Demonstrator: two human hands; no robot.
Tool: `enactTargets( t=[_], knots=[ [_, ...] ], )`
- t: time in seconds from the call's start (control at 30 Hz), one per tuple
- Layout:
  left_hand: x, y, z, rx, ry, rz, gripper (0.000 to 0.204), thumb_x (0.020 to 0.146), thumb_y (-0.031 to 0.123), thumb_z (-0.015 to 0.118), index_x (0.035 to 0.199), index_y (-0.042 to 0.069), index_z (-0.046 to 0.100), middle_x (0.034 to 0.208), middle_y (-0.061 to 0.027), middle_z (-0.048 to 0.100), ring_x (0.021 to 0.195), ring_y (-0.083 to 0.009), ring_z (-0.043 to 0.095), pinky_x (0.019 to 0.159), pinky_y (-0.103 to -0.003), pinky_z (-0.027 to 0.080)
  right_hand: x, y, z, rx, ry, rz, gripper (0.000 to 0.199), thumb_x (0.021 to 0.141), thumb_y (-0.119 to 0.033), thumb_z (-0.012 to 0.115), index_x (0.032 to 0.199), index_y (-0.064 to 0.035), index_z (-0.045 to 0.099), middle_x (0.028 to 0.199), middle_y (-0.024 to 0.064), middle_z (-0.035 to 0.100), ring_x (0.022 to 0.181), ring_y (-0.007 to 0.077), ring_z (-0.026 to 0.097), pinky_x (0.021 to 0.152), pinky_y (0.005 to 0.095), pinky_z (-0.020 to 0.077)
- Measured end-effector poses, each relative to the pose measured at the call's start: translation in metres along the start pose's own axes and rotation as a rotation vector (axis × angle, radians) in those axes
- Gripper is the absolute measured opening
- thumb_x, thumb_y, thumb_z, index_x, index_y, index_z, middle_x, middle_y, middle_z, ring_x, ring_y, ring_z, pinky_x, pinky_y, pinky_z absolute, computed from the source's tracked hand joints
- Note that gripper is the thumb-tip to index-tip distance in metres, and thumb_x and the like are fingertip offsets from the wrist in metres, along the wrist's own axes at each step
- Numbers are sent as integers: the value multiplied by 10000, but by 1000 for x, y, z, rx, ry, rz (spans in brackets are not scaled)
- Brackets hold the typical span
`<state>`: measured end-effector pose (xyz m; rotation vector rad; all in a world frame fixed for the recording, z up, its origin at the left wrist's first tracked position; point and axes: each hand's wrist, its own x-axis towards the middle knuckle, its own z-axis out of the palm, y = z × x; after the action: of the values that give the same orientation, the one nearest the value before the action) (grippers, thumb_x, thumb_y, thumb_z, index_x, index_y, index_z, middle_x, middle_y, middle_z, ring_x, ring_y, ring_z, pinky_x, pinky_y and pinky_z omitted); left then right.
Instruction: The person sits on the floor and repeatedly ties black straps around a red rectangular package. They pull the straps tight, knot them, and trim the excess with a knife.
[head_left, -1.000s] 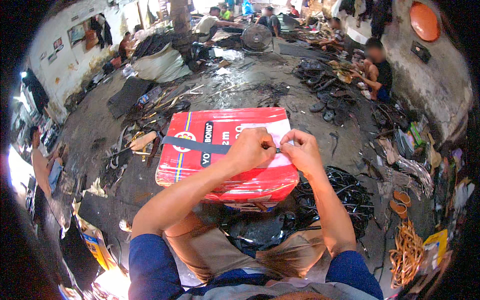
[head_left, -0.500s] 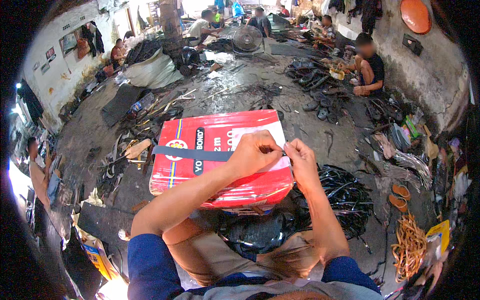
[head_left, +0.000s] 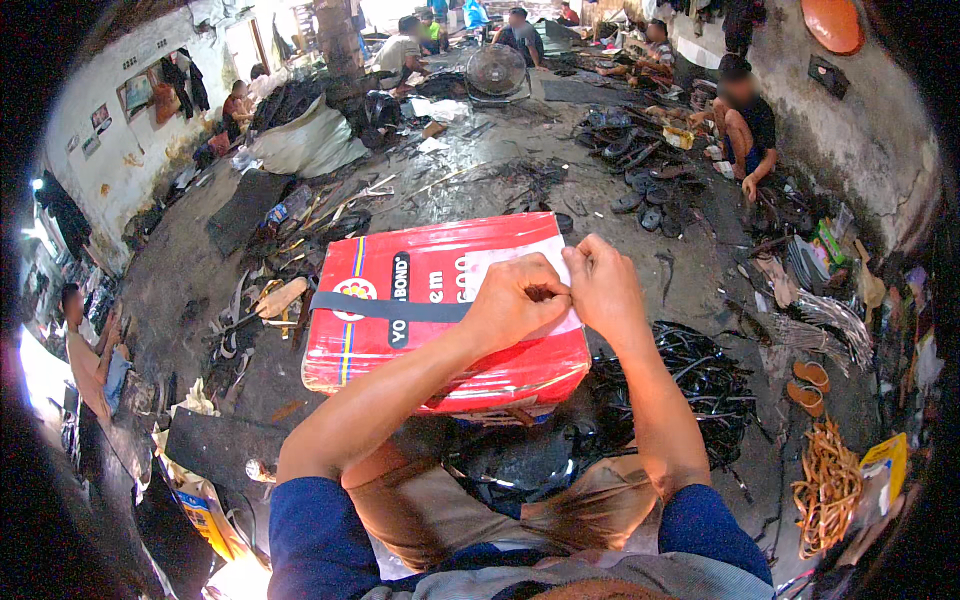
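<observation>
A flat, matte, dark blue-grey strap (head_left: 388,306) with straight edges lies across the glossy red box (head_left: 430,235), from its nine-o'clock edge toward three o'clock, disappearing beneath the left hand (head_left: 525,297). Its fingers and the right hand's (head_left: 606,285) are pressed together, fingertips meeting; whether they pinch the strap cannot be told.

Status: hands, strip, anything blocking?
Left hand and right hand curled, close together at right side of red box. Dark strip across box, vanishing beneath left hand. Hands block view of grip.
</observation>
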<state>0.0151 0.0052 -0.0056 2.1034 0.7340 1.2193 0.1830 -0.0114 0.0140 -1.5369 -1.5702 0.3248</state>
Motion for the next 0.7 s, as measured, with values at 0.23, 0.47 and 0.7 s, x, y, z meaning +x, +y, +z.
enactTargets(
  t=[0.23, 0.47, 0.7],
  knots=[
    [-1, 6, 0, -10, -5, -77, 68, 780, 52, 775, 837, 21, 754, 827, -67, 696, 771, -147, 666, 709, -286, 536, -30, 87, 56, 250, 119, 87, 309, 945, -266, 638, 854, 29, 631, 812, 232, 672, 761, 368, 661, 705, 457, 487],
    [0, 2, -2, -40, -13, -66, 61, 771, 25, 778, 826, 21, 752, 825, -65, 699, 767, -133, 662, 691, -278, 533, -115, 266, 155, 124, 26, 396, 339, 920, -303, 668, 817, 18, 632, 806, 219, 661, 771, 400, 635, 718, 484, 489],
    [1, 1, 0, -44, -10, -14, 66, 771, 20, 769, 835, 34, 766, 823, -58, 704, 754, -138, 663, 671, -280, 523, -171, 335, 194, -115, 63, 524, 299, 883, -261, 691, 802, 23, 647, 794, 240, 663, 777, 432, 661, 700, 496, 500]
  ],
)
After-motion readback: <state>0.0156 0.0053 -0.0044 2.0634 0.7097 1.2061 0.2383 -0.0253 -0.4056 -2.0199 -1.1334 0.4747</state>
